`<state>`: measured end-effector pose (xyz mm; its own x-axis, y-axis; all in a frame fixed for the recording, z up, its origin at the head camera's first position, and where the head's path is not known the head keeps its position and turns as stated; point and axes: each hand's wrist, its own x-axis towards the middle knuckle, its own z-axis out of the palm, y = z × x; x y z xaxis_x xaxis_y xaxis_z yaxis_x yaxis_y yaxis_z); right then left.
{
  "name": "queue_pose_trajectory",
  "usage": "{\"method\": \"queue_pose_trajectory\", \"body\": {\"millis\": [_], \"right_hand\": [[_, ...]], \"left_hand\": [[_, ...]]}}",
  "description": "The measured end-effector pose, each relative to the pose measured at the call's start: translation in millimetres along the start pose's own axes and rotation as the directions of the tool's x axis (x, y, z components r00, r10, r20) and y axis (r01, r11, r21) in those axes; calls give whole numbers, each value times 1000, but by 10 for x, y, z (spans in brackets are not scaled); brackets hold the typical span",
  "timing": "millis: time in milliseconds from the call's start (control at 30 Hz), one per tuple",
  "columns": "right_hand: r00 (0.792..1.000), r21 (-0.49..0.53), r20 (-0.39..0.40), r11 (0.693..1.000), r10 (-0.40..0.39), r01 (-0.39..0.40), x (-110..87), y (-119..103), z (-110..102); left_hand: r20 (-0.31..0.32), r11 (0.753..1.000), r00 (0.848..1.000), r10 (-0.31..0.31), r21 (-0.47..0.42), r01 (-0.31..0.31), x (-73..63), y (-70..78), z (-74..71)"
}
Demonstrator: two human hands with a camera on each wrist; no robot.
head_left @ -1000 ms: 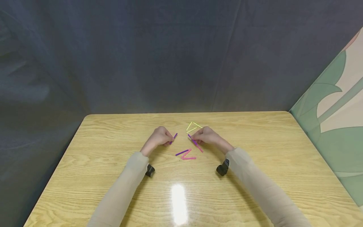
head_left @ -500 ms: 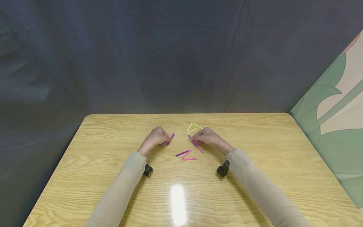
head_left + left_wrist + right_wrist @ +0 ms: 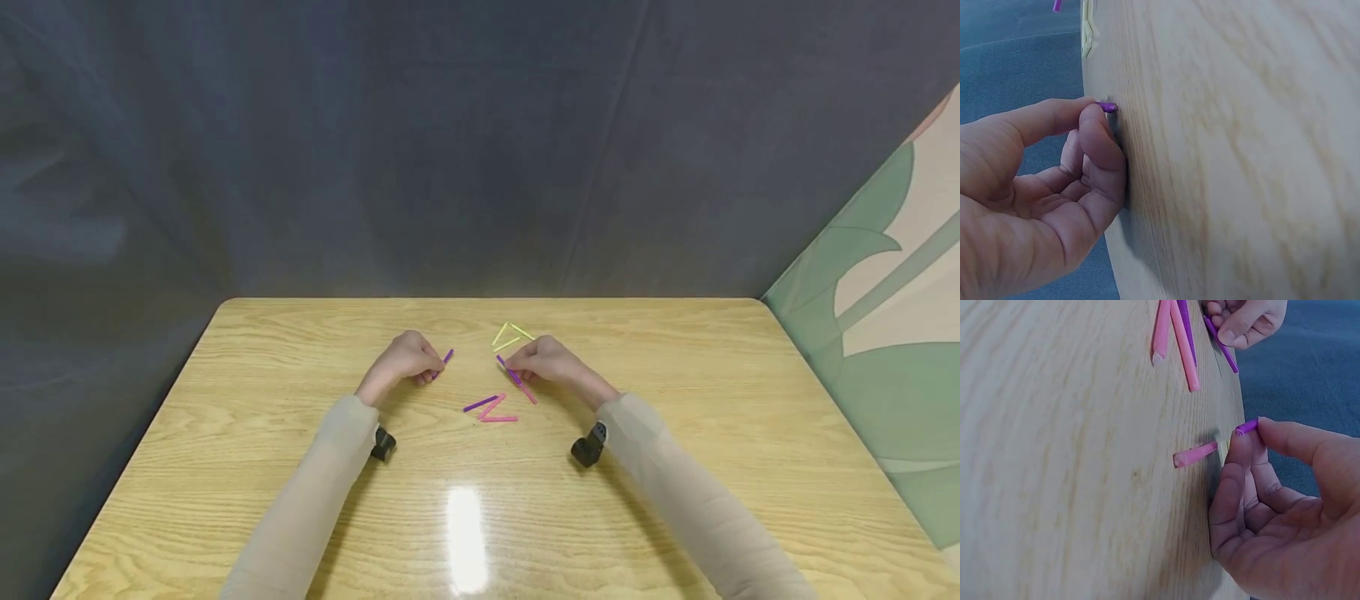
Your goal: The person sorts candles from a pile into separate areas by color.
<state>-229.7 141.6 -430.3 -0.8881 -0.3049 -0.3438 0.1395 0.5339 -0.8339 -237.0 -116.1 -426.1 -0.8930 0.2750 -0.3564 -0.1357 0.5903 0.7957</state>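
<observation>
My left hand (image 3: 405, 360) pinches a short purple stick (image 3: 448, 357) between thumb and index finger, low over the wooden table. In the left wrist view that stick's purple end (image 3: 1107, 107) pokes out past the fingertips. To the right, my right hand (image 3: 551, 360) pinches a second purple stick (image 3: 502, 360), slanting down toward the right. A pink stick (image 3: 529, 396) lies just below it, overlapped by its lower end in the head view. Between and nearer than the hands, a third purple stick (image 3: 478, 404) and two pink sticks (image 3: 501, 419) form a zigzag.
Three yellow sticks (image 3: 501, 333) lie in a triangle beyond my right hand, which partly covers one. The wooden table (image 3: 675, 350) ends at a dark curtain (image 3: 480, 167) behind. A patterned cloth (image 3: 900, 400) hangs at the right. Light glares on the tabletop in front.
My left hand has drifted left with its purple stick, widening the distance to the right hand. The right hand and the sticks on the table stay essentially where they were.
</observation>
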Motion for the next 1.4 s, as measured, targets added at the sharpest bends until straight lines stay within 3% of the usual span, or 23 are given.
{"method": "queue_pose_trajectory", "body": {"millis": [700,1067,1400], "right_hand": [[1000,-16,10,1000,12,-11,-1,-63,27],[999,-2,13,999,-36,36,10,-80,33],[1000,-3,0,1000,9,-9,39,-113,67]], "left_hand": [[4,999,1000,0,40,0,31,-9,-3],[8,999,1000,12,50,-12,30,12,6],[16,999,1000,-2,33,1,23,5,-19]]}}
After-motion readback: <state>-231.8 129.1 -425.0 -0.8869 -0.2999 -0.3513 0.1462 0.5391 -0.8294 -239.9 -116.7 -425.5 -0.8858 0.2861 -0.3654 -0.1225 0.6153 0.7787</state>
